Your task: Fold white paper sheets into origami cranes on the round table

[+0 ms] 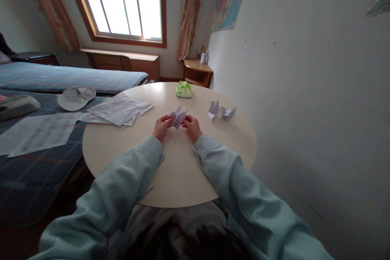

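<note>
Above the middle of a round cream table (183, 162), a folded white paper figure (178, 118) with pointed tips is held between my two hands. My left hand (163, 126) pinches its left side, thumb in front. On its right side, the fingers of my right hand (191, 126) are closed at the paper's edge. To the right on the tabletop stand two more folded paper figures, one (213, 110) taller with upright points and one (228, 113) lower beside it. The undersides of my fingers are hidden.
A green tissue pack (184, 89) lies near the far table edge. Loose paper sheets (122, 109) overlap the left edge. Left of the table, a bed (70, 162) carries a pale cap (76, 98) and printed sheets (45, 132). A white wall (310, 101) stands close on the right.
</note>
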A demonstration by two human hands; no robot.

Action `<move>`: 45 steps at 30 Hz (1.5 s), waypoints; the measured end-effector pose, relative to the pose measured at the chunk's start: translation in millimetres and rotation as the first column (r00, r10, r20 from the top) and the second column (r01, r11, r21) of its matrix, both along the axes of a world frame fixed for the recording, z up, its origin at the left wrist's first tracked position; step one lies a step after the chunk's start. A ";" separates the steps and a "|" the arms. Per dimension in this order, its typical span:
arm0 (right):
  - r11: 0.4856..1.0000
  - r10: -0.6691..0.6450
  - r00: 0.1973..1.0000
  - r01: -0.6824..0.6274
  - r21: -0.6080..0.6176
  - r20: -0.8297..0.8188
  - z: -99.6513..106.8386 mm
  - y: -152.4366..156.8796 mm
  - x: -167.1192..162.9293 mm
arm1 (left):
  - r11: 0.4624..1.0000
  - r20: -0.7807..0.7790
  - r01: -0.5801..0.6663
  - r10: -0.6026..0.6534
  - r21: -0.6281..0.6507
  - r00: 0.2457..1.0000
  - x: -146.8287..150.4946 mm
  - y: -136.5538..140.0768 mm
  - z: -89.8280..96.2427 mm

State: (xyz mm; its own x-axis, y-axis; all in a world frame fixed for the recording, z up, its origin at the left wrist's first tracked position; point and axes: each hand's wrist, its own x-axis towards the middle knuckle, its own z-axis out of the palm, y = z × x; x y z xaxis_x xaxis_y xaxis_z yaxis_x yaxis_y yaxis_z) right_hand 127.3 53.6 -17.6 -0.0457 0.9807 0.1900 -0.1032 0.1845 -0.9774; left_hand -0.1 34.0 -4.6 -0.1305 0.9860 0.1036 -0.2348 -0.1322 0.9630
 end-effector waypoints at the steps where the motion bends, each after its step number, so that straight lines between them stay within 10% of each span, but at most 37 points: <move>1: 1.000 -0.002 1.000 0.002 -0.004 0.000 -0.1 0.2 0.0 | 1.000 0.005 0.000 0.000 0.001 1.000 -0.2 0.6 -0.6; 45: 0.981 0.100 0.985 -0.121 -0.152 -0.141 17.8 -14.1 -0.3 | 0.979 -0.063 -0.148 0.158 0.142 0.985 -5.8 12.8 -13.5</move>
